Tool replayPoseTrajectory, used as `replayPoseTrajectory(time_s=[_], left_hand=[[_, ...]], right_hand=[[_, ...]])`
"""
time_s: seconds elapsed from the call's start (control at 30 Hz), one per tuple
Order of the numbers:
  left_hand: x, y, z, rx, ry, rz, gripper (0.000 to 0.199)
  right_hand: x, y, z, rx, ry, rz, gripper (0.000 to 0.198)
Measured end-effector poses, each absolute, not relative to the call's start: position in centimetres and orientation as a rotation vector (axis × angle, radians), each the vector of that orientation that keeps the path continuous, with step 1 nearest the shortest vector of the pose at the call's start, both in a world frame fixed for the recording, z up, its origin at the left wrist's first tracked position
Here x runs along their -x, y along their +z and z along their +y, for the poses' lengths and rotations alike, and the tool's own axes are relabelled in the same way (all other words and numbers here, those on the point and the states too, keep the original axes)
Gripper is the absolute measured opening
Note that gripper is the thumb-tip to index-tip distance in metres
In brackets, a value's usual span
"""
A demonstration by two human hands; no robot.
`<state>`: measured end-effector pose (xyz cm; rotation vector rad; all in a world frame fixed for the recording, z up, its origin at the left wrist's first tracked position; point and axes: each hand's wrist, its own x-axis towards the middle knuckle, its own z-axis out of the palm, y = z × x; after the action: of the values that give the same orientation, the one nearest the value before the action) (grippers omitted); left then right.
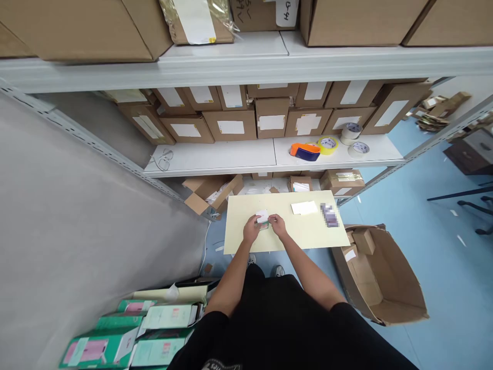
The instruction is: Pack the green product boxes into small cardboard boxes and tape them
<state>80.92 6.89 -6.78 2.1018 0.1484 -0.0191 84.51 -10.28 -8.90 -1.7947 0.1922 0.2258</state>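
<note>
Over the pale yellow tabletop (292,237), my left hand (251,229) is closed on the left edge of a small white card-like piece (262,215). The fingers of my right hand (278,225) are pinched at its right side. Just below the white piece lies a small packet with green and pink colouring (264,225), partly hidden by it and by my fingers. Whether the two pieces are joined, I cannot tell. Farther right on the tabletop rests a flat white piece (304,207), and beside it a blurred dark purple item (329,215).
A shelf (231,154) behind the table bears cardboard boxes (230,126), tape rolls (327,145) and an orange and blue tape dispenser (305,151). An open carton (211,192) stands back left, a large carton (396,280) right, green boxes (165,317) lower left.
</note>
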Motion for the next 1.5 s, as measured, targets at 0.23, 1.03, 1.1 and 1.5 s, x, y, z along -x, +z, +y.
replayPoseTrajectory(time_s=[0.23, 1.03, 1.1, 1.5], left_hand=[[-82.1, -6.9, 8.4, -2.108, -0.078, 0.028, 0.041], [-86.1, -7.7, 13.0, -1.960, -0.172, -0.212, 0.038], [-86.2, -7.5, 13.1, -1.974, -0.165, -0.224, 0.036], [-86.0, -7.7, 13.3, -1.932, -0.222, -0.193, 0.036]], right_hand=[[-84.0, -8.2, -9.0, 1.752, 0.211, 0.399, 0.033], [-84.6, -6.4, -4.9, 1.662, 0.082, 0.603, 0.047], [-84.7, -6.4, -4.8, 1.676, 0.076, 0.599, 0.047], [-84.5, -6.9, -5.0, 1.674, 0.079, 0.588, 0.039]])
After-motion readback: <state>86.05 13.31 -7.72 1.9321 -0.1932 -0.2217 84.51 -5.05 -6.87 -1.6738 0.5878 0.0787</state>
